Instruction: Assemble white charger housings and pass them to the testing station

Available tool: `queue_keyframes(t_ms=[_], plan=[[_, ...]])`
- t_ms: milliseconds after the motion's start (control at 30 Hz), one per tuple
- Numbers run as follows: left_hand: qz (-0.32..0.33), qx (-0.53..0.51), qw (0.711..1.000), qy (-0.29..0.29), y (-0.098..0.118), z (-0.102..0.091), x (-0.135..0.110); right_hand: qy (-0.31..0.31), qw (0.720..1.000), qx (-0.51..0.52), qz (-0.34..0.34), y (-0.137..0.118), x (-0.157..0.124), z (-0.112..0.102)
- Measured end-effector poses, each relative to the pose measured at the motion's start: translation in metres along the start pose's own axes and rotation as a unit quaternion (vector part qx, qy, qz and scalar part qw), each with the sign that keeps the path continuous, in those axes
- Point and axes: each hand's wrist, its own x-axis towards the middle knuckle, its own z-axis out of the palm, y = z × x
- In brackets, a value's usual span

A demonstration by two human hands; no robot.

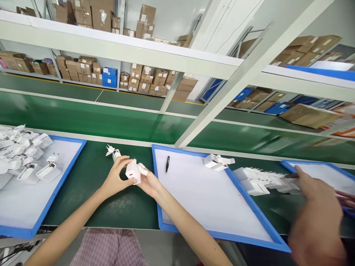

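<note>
Gripping a white adapter (132,172) above the counter (119,210), with fingers (123,160) of left hand (115,177) and right hand (149,183) closed on it. Near another adapter (117,154) at ten o'clock and a black pen (167,164) on a blue-edged tray (208,207) at three.

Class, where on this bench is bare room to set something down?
Free: the middle tray, between black pen, white housings and right forearm; green bench between both forearms. Crowded: left tray's far part, heaped with adapters; the housing row farther right.
</note>
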Motion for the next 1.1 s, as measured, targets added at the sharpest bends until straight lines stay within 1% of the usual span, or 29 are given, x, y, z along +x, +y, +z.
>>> queue_keyframes(t_ms=[100,300,433,533,700,800,867,933,1000,1033,1100], plan=[[0.004,-0.026,1.000,-0.012,0.000,-0.001,0.004,-0.006,0.998,0.049,0.039,0.000,0.000,-0.002],[0.015,-0.038,0.999,0.014,0.001,-0.004,0.001,0.003,0.992,0.103,0.076,0.007,0.001,0.002],[-0.022,-0.072,0.995,0.060,-0.002,-0.003,-0.001,0.013,0.990,0.122,0.075,0.015,0.004,0.007],[-0.050,-0.109,0.991,0.059,-0.006,-0.001,0.000,0.016,0.990,0.126,0.070,0.018,0.006,0.008],[-0.072,-0.175,0.982,0.006,-0.006,-0.004,0.004,0.008,0.992,0.109,0.059,0.014,0.004,0.010],[-0.082,-0.195,0.977,-0.026,-0.005,-0.014,0.008,0.001,0.995,0.083,0.055,0.012,0.002,0.008],[-0.113,-0.191,0.973,-0.063,-0.004,-0.023,0.009,0.000,0.997,0.060,0.051,0.012,0.003,0.004],[-0.151,-0.163,0.968,-0.118,-0.004,-0.030,0.010,0.006,0.998,0.030,0.048,0.013,0.006,-0.002],[-0.176,-0.113,0.964,-0.164,-0.006,-0.032,0.010,0.012,0.998,-0.007,0.054,0.014,0.011,-0.010],[-0.182,-0.085,0.964,-0.172,-0.008,-0.031,0.010,0.013,0.998,-0.025,0.060,0.013,0.013,-0.013],[-0.184,-0.029,0.969,-0.162,-0.011,-0.027,0.009,0.011,0.996,-0.059,0.070,0.009,0.018,-0.021]])
